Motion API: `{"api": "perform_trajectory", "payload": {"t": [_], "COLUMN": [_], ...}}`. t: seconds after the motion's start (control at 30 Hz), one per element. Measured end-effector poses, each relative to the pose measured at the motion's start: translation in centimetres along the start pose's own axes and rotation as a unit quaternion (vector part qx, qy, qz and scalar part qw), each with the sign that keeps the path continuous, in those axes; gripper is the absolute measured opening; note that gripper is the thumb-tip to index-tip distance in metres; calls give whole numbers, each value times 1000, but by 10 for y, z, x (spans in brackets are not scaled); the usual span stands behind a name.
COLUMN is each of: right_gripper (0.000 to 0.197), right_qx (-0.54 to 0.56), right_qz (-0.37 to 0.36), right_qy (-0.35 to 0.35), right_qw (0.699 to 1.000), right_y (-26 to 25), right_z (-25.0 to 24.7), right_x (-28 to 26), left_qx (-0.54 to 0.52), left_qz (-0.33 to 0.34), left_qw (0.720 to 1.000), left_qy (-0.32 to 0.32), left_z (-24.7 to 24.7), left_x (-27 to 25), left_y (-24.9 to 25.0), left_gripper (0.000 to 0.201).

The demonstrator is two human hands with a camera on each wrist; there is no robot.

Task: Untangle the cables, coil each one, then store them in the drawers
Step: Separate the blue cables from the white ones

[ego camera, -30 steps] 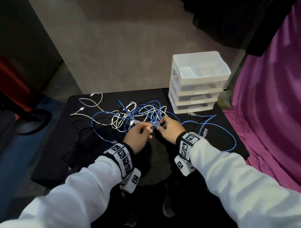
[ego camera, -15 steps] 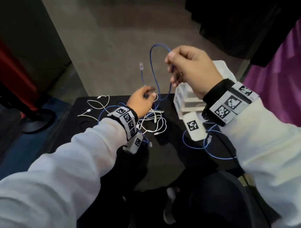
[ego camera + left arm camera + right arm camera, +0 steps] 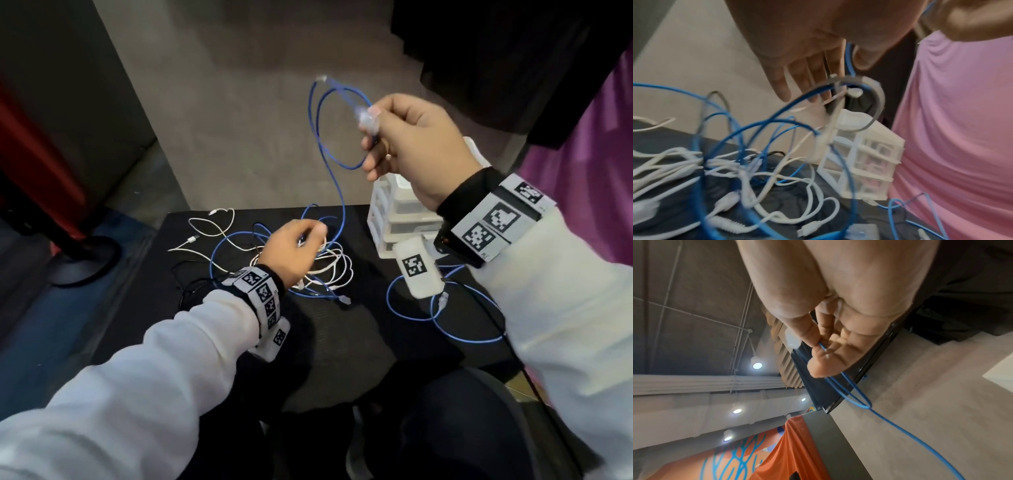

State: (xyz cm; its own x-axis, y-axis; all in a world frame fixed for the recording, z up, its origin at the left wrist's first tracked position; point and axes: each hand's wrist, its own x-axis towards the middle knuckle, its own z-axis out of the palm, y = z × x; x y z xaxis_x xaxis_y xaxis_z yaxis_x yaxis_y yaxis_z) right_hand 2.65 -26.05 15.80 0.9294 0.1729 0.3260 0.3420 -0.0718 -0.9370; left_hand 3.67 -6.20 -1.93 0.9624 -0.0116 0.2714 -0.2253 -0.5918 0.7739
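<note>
A: What is the biggest thing here, and where do the cables lie?

B: The black cloth-covered table (image 3: 342,342) carries everything. At its far right corner stands the white plastic drawer unit (image 3: 394,219), partly hidden behind the right arm. Its drawers look closed, as far as I can see. In the middle of the table lies the tangled heap of white and blue cables (image 3: 318,263), with a thin black cable (image 3: 191,287) at its left side and one separate blue cable (image 3: 445,325) lying loose to the right.

A: Which step is in hand?

B: I judge it is the untangling, near the start. The right hand (image 3: 411,147) is raised well above the table and pinches the long blue network cable (image 3: 329,137) near its clear plug, with a small loop of it hanging from the fingers (image 3: 818,353). From there the cable runs down to the heap.

A: And the left hand?

B: The left hand (image 3: 294,250) is low, just over the heap. In the head view its fingers curl around the blue cable; in the blurred wrist view they look more straight, with the cable passing between thumb and fingers. So it seems to hold it lightly.

A: What does the next move call for?

B: Probably the left hand must keep the white cables down while the right hand draws the blue one out slowly, so no knot tightens. Coiling comes after that.
</note>
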Motion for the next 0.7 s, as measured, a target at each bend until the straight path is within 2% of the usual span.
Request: {"api": "perform_trajectory", "payload": {"t": [0.07,0.17,0.23,0.3,0.4,0.47,0.57,0.63,0.7], "right_gripper": [19,20,21,21,22,21,19,20,23], "right_qx": [-1,1,-13,-58,-98,-95,-71,-65,-78], "right_qz": [1,-4,-11,-19,1,17,39,58,78], "right_qy": [-7,2,19,37,62,107,163,123,47], "right_qw": [1000,1000,1000,997,993,990,983,989,993], "right_y": [4,6,9,17,34,45,54,61,70], "right_z": [8,13,8,-1,-17,-28,-37,-29,-6], "right_x": [-2,-3,-3,-4,-6,-7,-10,-13,-20], "left_qx": [50,92,37,-39,-65,-49,49,96,66], "left_qz": [55,62,16,-45,-65,-68,-87,-99,-98], "left_qw": [996,989,996,998,995,996,994,988,991], "left_qy": [-51,-96,-82,-34,33,28,-39,-70,-63], "left_z": [12,23,19,8,-19,-40,-58,-56,-43], "left_x": [-1,1,4,13,35,46,50,44,36], "left_y": [2,1,0,1,4,6,-9,-14,-6], "left_gripper": [33,24,25,30,31,31,37,46,49]}}
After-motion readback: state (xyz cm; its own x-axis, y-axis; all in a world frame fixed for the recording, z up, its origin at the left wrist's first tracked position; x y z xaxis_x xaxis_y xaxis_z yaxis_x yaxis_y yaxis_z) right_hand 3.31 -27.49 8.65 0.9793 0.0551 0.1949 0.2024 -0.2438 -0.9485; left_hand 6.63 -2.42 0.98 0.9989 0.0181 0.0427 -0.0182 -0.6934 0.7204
